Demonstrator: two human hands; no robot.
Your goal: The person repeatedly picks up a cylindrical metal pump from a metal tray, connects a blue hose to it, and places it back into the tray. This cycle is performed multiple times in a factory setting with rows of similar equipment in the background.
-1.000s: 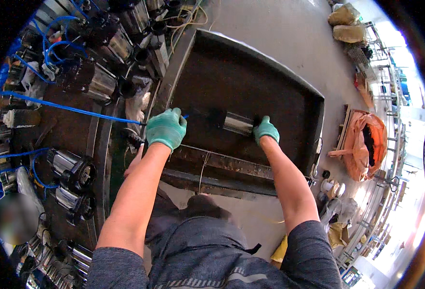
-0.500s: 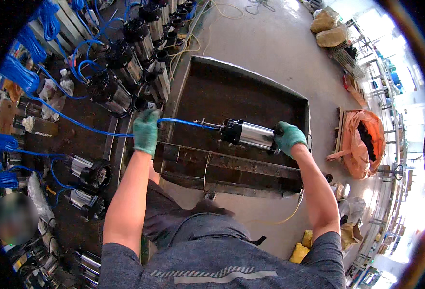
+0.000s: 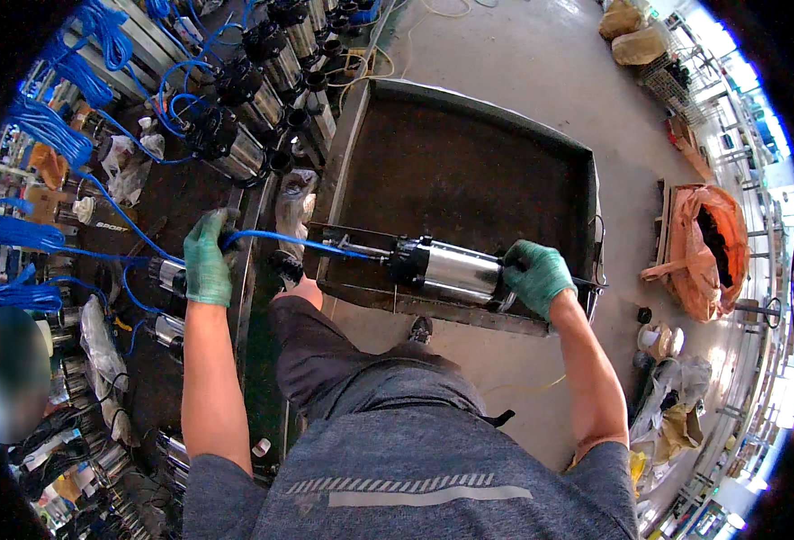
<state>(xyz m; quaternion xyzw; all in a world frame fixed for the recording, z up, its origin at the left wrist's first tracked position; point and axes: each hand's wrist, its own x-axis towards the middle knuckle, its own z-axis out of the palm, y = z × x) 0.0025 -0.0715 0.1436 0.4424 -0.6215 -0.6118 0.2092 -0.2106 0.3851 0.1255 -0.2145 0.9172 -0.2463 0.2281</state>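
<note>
My right hand (image 3: 537,276), in a green glove, grips the far end of a shiny steel cylinder with black end caps (image 3: 449,270) and holds it level above the near rim of a large dark metal tray (image 3: 469,171). A blue hose (image 3: 298,239) runs from the cylinder's left end to my left hand (image 3: 206,259), also in a green glove, which is closed around the hose over the workbench on the left.
The workbench at left carries several similar steel cylinders (image 3: 235,153) linked by coiled blue hoses (image 3: 46,126). An orange sack (image 3: 707,247) and other bags stand on the concrete floor at right. My knee (image 3: 307,315) is pressed against the tray's near edge.
The cylinder has come up out of the tray and swung right in my right hand. My left hand has moved left along the blue hose toward the bench.
</note>
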